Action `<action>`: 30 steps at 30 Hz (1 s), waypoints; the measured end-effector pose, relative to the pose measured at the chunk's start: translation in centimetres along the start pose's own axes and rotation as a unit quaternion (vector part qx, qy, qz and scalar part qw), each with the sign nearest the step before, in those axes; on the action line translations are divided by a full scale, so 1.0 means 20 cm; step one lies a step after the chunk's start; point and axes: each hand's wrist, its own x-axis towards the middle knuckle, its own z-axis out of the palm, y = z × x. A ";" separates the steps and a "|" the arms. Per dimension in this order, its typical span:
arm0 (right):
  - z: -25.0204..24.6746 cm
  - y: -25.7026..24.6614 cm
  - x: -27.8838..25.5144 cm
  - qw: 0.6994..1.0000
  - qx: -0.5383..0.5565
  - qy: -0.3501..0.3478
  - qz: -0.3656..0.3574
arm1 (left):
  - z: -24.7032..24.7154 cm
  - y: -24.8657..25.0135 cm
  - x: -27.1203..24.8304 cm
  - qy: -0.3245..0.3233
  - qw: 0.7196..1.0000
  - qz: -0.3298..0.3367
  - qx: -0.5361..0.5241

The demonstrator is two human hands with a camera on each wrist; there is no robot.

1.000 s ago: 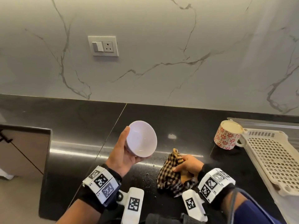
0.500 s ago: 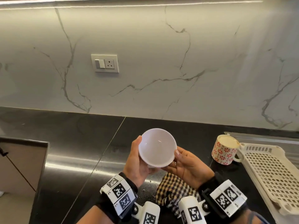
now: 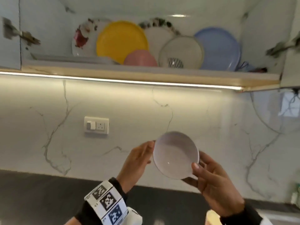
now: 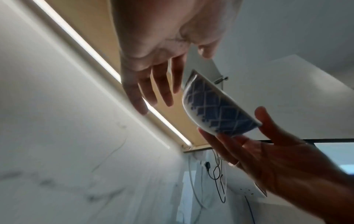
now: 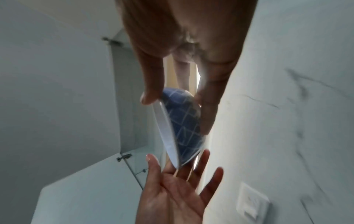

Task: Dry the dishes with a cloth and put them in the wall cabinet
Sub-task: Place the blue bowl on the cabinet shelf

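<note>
A small bowl point(image 3: 175, 155), white inside and blue-patterned outside point(image 4: 216, 110), is held up in front of the marble wall, below the open wall cabinet point(image 3: 146, 75). My right hand point(image 3: 209, 179) grips it, thumb on the rim and fingers under the base point(image 5: 184, 121). My left hand point(image 3: 142, 153) is beside the bowl's left edge with its fingers straight; in the left wrist view those fingers point(image 4: 162, 91) stand just apart from the bowl. The cloth is out of view.
On the cabinet shelf, plates stand on edge: yellow point(image 3: 121, 41), pink point(image 3: 139, 58), a white one with a dark mark point(image 3: 181, 52), blue point(image 3: 222, 47). A wall socket point(image 3: 96, 125) is left of the bowl. The dark counter point(image 3: 40, 192) lies below.
My right hand left the checked cloth on the counter and took the bowl. Both hands rose with the bowl towards the cabinet, my view tilted up, and my left hand's fingers straightened off it.
</note>
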 end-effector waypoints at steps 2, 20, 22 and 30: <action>0.04 -0.19 0.07 0.995 -0.055 -0.004 -0.084 | -0.02 0.10 0.16 0.026 0.994 0.092 0.057; 0.14 -1.12 0.79 0.493 -0.806 0.089 -0.316 | 0.02 0.46 1.01 -0.016 0.754 0.139 0.642; 0.12 -1.11 0.86 0.481 -0.820 0.093 -0.294 | 0.02 0.42 1.04 -0.037 0.762 0.117 0.636; 0.04 -1.04 1.06 0.537 -0.807 0.068 -0.236 | 0.00 0.29 1.08 -0.059 0.740 0.152 0.652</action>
